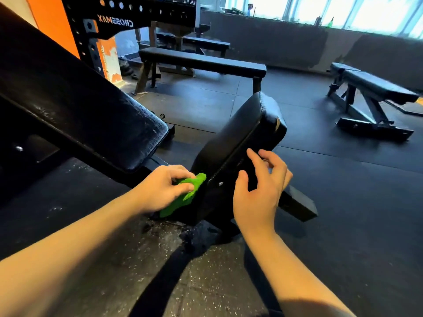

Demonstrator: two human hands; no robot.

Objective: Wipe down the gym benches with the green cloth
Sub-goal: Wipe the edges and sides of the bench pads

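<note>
Green cloth under left hand fingers, vs seat pad.

The seat pad sits at frame centre, the cloth against its lower left, the backrest upper left, a flat bench behind.

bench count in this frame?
4. Near bench with the green cloth against it, flat bench mid-floor, rear bench behind it by the rack, right bench at far right. More may be hidden behind the rack.
</note>
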